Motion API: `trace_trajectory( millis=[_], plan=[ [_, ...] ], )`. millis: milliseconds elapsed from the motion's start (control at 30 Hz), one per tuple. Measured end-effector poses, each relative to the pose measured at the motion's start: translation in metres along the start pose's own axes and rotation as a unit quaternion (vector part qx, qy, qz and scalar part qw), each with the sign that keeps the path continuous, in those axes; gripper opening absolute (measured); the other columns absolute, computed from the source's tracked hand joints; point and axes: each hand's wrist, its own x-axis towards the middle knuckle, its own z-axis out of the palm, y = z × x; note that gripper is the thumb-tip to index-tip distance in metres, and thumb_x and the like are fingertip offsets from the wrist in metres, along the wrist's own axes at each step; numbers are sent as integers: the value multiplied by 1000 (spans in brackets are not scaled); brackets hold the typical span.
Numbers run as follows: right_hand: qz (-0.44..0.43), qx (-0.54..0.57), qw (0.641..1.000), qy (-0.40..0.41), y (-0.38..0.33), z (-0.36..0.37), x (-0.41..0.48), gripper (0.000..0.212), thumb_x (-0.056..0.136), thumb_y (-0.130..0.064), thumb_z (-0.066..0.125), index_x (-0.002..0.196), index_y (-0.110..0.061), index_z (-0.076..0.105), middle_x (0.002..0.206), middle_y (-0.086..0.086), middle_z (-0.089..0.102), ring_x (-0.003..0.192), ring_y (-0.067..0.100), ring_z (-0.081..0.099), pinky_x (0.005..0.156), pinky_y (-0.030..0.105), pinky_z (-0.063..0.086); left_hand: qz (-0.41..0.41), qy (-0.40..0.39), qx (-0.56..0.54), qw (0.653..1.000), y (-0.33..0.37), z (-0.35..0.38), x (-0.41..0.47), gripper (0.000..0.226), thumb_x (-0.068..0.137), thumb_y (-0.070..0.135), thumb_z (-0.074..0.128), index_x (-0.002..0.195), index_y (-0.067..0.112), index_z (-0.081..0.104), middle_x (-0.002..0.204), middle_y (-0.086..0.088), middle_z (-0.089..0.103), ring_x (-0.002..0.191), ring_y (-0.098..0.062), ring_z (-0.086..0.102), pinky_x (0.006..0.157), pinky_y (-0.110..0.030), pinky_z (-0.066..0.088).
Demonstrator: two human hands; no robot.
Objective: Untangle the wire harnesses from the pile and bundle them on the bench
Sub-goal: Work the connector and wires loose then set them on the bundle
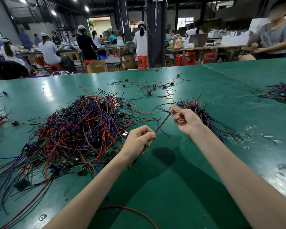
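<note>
Harness pile point(82, 129), a tangle of red, blue and black wires with small green boards, spreads over the left half of the green bench point(196, 187), its strands trailing toward the near left corner. A smaller bundle point(203, 113) of the same wires lies right of centre, well apart from the pile, its ends fanning toward the right edge. A further heap point(281, 92) sits at the right edge, and loose harnesses point(155, 90) lie scattered toward the far edge. Clear plastic scraps point(248, 139) lie just beside the bundle on its right.

Both bare forearms reach in from the near edge. The left hand point(139, 141) is at the pile's right fringe, thumb and forefinger pinching the lower end of a red-and-black wire point(163, 120), the other fingers curled in. The right hand point(185, 119), in front of the bundle, pinches the wire's upper end at its fingertips, the remaining fingers loosely curled. The wire runs straight between the two hands. A red lead point(130, 209) curves along the near edge.
</note>
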Motion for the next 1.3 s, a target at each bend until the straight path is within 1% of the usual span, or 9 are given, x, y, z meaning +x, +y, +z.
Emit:
trace_trajectory(
  millis=[100, 200, 333, 533, 667, 867, 1000, 1133, 1300],
  plan=[
    [-5, -21, 1000, -16, 1, 1, -3, 10, 82, -7, 69, 83, 1, 62, 67, 6, 59, 38, 2, 47, 40, 13, 43, 3, 27, -7, 1000, -1, 2, -3, 21, 91, 9, 55, 70, 12, 59, 52, -1, 56, 36, -8, 40, 35, -15, 27],
    [-14, -57, 994, -94, 10, 10, -14, 42, 73, -28, 68, 103, -1, 56, 75, 5, 56, 53, 7, 52, 51, 17, 51, 9, 79, -62, 995, 5, 0, 0, 18, 93, 14, 56, 76, 17, 60, 70, 1, 72, 66, -5, 66, 51, -15, 46],
    [5, -227, 947, -227, 35, 26, -36, 37, 77, -37, 61, 98, -8, 53, 78, 3, 56, 62, 11, 52, 55, 20, 47, 14, 119, -173, 978, 13, -9, 5, 14, 93, 12, 56, 81, 17, 61, 80, 4, 72, 78, -8, 62, 75, -22, 47],
    [-13, -251, 930, -269, 65, 34, -49, 17, 86, -8, 62, 96, -9, 50, 67, 4, 69, 47, 8, 54, 43, 16, 37, -10, 142, -253, 957, 14, -19, 10, 11, 93, 13, 55, 82, 16, 58, 98, -1, 74, 82, -17, 62, 68, -31, 45],
    [-64, -330, 896, -290, 75, 34, -55, 6, 87, -8, 63, 83, -8, 59, 74, 9, 62, 49, 6, 51, 48, 17, 37, -31, 126, -278, 952, 13, -19, 12, 8, 90, 16, 57, 82, 18, 57, 102, 0, 74, 86, -15, 65, 66, -31, 43],
    [-99, -301, 911, -265, 72, 41, -57, 14, 91, -6, 57, 80, 1, 63, 76, 20, 56, 44, 8, 44, 45, 17, 32, -48, 80, -290, 953, 15, -24, 12, 18, 96, 28, 49, 97, 17, 62, 110, -7, 70, 94, -20, 62, 92, -37, 43],
    [-97, -289, 917, -259, 68, 38, -56, 20, 91, -4, 55, 74, -2, 65, 60, 11, 62, 40, 7, 43, 42, 16, 32, -54, 43, -266, 962, 16, -25, 9, 22, 95, 18, 49, 113, 17, 62, 109, -11, 69, 78, -15, 62, 77, -28, 47],
    [-80, -308, 919, -234, 71, 36, -56, 30, 92, -1, 50, 67, -7, 66, 54, 5, 61, 37, 6, 41, 38, 14, 31, -34, 70, -196, 978, 12, -22, 7, 28, 89, -1, 56, 113, 13, 62, 101, -18, 70, 89, -30, 60, 84, -40, 45],
    [-34, -350, 905, -239, 67, 34, -54, 21, 90, -2, 53, 75, -4, 68, 55, 2, 64, 38, 3, 41, 37, 12, 31, 0, 94, -162, 982, 7, -21, 7, 23, 90, 3, 58, 112, 9, 58, 88, -10, 73, 70, -20, 64, 59, -25, 51]
  ],
)
